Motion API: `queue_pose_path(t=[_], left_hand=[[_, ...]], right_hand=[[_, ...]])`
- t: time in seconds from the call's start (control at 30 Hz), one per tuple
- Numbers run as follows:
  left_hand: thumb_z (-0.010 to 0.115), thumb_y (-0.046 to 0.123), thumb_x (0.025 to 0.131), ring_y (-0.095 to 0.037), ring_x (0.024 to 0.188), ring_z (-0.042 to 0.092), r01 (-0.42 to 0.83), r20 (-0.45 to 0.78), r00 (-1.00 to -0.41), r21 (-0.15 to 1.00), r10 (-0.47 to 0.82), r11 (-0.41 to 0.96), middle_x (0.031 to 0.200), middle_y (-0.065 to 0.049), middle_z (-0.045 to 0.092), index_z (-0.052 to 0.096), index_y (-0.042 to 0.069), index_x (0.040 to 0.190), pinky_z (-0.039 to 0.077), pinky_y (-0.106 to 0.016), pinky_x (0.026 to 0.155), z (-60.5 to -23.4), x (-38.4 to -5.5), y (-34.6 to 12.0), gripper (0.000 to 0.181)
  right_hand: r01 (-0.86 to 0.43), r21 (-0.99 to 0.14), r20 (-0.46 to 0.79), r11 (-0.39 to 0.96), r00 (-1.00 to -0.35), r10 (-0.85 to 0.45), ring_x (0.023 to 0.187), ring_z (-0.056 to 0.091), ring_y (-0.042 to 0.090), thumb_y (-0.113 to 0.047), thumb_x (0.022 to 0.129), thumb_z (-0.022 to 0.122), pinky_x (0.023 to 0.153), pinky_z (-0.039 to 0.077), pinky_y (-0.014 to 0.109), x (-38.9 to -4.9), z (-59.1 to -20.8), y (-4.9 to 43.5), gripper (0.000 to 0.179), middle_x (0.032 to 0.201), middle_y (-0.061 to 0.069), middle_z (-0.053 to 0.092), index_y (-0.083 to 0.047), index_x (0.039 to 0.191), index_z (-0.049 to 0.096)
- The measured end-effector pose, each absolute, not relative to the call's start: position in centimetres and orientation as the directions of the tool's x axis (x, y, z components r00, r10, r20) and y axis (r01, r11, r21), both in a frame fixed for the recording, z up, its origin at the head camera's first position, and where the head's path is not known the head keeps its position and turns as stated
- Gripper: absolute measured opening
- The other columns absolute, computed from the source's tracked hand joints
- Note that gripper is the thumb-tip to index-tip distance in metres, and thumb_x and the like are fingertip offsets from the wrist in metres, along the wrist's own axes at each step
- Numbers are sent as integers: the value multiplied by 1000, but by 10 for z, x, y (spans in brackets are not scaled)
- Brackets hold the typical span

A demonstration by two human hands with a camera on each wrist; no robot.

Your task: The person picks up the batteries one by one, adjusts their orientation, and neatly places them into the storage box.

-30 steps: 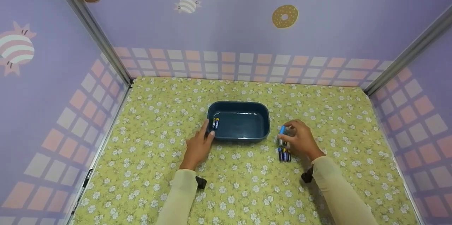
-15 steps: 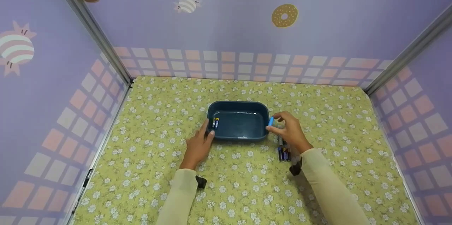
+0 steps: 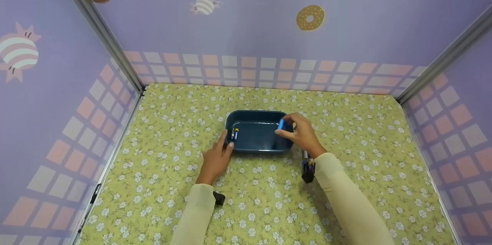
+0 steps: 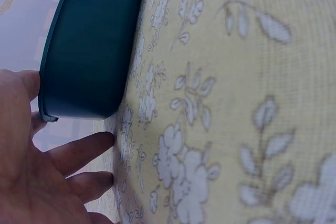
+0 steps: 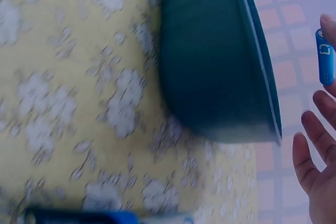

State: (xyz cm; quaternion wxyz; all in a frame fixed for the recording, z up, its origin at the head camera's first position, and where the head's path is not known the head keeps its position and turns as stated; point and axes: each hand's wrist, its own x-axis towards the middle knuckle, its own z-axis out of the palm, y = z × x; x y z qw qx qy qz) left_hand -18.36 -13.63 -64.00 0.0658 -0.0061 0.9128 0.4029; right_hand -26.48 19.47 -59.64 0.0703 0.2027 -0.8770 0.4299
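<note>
My right hand (image 3: pixel 303 133) pinches a light blue battery (image 3: pixel 280 124) by its ends between thumb and a finger, above the right end of a dark teal plastic basin (image 3: pixel 262 150). The same blue battery (image 5: pixel 325 59) shows upright in the right wrist view, its other fingers spread loosely. My left hand (image 3: pixel 215 159) touches the basin's left edge with thumb and finger; in the left wrist view its thumb rests at the rim of the basin (image 4: pixel 86 51) and the other fingers reach down to the cloth. Inside the basin, at the left, lie dark batteries with yellow ends (image 3: pixel 235 134).
Several more batteries (image 3: pixel 305 163) lie on the floral yellow cloth (image 3: pixel 153 199) right of the basin, partly hidden by my right wrist and its dark camera. Blurred batteries (image 5: pixel 84 217) show at the right wrist view's bottom. Purple walls (image 3: pixel 246 37) enclose the table.
My right hand has lifted the blue battery from the group on the cloth and carried it left, over the basin's right rim. The left hand has stayed at the basin.
</note>
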Motion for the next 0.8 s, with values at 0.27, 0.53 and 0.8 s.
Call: queue_pose_path(t=[0.27, 0.53, 0.8], left_hand=[[34, 66, 105, -42, 154, 25, -67, -123, -992, 746, 39, 663, 166, -5, 33, 9, 48, 163, -5, -76, 118, -642, -183, -137, 66], [33, 69, 103, -42, 154, 25, -64, -130, -990, 747, 51, 662, 166, -9, 32, 9, 48, 163, -6, -76, 118, -643, -184, -137, 67], [33, 68, 104, -43, 153, 28, -78, -134, -990, 740, 33, 668, 164, -12, 35, 9, 49, 162, -4, -76, 118, -640, -182, -136, 66]], right_hand=[[-430, -742, 282, 514, -896, -343, 98, 66, 36, -49, 83, 83, 86, 56, 47, -276, -591, 169, 52, 110, 11, 67, -13, 118, 68], [-423, -754, 253, 503, -893, -372, 101, 65, 28, -52, 83, 82, 91, 56, 48, -286, -596, 149, 54, 113, 9, 65, -13, 117, 67], [-448, -731, 258, 514, -879, -401, 103, 65, 29, -51, 83, 82, 93, 56, 50, -294, -603, 129, 50, 113, 12, 66, -13, 113, 68]])
